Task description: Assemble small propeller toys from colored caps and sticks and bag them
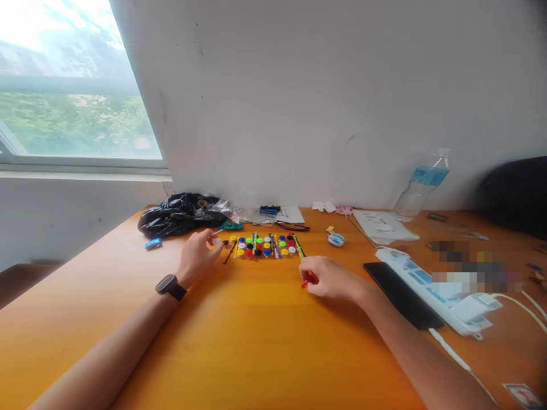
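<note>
Small coloured round pieces and thin coloured sticks [265,245] lie in rows on the orange table [239,336]. My left hand [200,254], with a black watch on its wrist, sits just left of the rows with its fingers curled, pinching a thin pale stick [216,232]. A dark stick [229,251] lies beside it. My right hand [328,277] rests on the table to the right of the rows, fingers closed on a small red piece [308,280].
A black plastic bag [182,214] lies at the back left by the wall, with a small blue object [152,244] near it. Papers [382,225], a water bottle [421,185], a black phone [401,295] and a white power strip [436,290] with cables fill the right side.
</note>
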A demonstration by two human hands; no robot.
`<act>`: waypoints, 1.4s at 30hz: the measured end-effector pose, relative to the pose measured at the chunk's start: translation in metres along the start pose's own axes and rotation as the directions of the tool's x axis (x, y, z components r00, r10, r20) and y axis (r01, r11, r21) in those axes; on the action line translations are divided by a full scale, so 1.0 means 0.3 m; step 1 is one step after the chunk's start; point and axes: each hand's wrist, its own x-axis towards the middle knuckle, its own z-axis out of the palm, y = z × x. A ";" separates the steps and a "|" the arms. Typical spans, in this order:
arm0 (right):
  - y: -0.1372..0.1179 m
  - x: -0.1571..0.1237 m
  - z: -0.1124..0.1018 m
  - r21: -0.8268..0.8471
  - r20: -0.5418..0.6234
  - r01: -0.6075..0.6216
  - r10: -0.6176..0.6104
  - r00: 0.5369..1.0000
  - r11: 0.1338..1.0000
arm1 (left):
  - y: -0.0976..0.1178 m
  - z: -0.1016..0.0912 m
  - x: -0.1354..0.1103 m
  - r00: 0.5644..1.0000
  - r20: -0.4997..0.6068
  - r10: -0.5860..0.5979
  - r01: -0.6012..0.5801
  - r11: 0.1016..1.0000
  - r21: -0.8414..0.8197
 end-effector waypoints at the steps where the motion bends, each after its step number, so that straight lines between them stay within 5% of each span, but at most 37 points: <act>1: 0.008 -0.005 -0.010 0.012 0.020 -0.006 0.006 1.000 1.000 | 0.017 -0.003 -0.005 0.998 -0.037 0.056 -0.058 0.998 -0.035; 3: 0.023 -0.015 -0.028 0.018 0.063 -0.041 0.040 0.997 0.999 | 0.067 -0.003 -0.028 0.984 -0.047 0.173 -0.178 0.976 -0.129; 7: 0.048 -0.041 -0.068 0.017 0.153 -0.132 0.128 0.980 0.991 | 0.208 0.014 -0.114 0.912 0.119 0.392 -0.336 0.882 -0.330; 12: 0.013 -0.046 -0.115 0.177 0.089 -0.024 0.008 0.996 0.984 | 0.329 0.030 -0.205 0.793 0.271 0.545 -0.394 0.799 -0.455; 16: -0.093 -0.017 -0.074 0.295 -0.095 0.031 -0.003 0.995 0.955 | 0.346 0.045 -0.233 0.797 0.265 0.543 -0.401 0.803 -0.441; 20: -0.180 0.015 0.054 0.406 -0.124 0.020 0.033 0.992 0.913 | 0.340 0.080 -0.251 0.790 0.298 0.536 -0.395 0.816 -0.422; 26: -0.171 0.053 0.220 0.471 -0.197 0.049 0.051 0.979 0.881 | 0.325 0.107 -0.252 0.802 0.310 0.510 -0.352 0.824 -0.444; 42: -0.149 0.067 0.243 0.623 -0.169 0.075 0.040 0.985 0.779 | 0.305 0.094 -0.233 0.808 0.314 0.498 -0.283 0.796 -0.535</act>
